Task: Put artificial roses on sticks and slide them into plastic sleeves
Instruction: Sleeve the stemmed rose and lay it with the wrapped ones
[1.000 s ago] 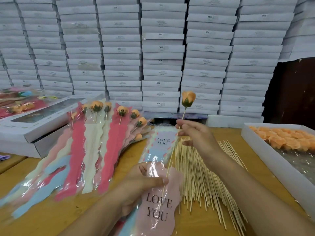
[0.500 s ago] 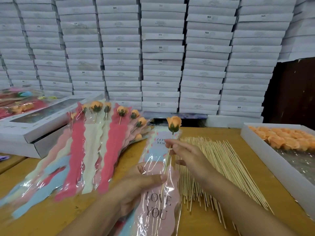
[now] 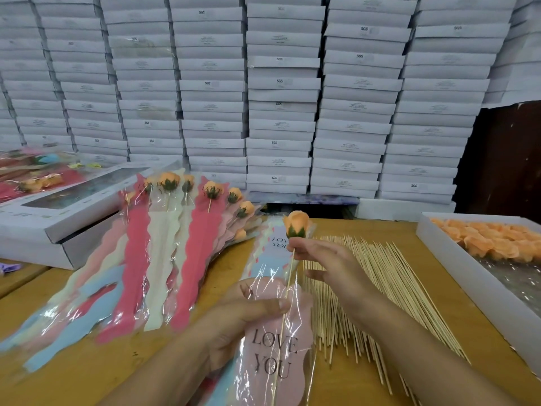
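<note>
The left hand (image 3: 234,320) is pinching open the mouth of the pink "LOVE YOU" plastic sleeve (image 3: 275,347) so the right hand (image 3: 325,259), gripping the thin wooden stick (image 3: 288,276) just under its orange artificial rose (image 3: 296,224), is feeding it inside (partway in, seemingly).

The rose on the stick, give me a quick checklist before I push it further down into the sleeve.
1. Rose seated on its stick: ok, bud upright on top.
2. Right hand pinches the stick just under the bud: ok.
3. Left hand holds the pink sleeve at its mouth: ok.
4. Stick inside the sleeve: ok, it shows through the clear film past the LOVE YOU print.
5. Stick tip clear of the sleeve's bottom: cannot tell, out of frame.
6. Loose sticks clear of the sleeve: ok, beside it.
</note>
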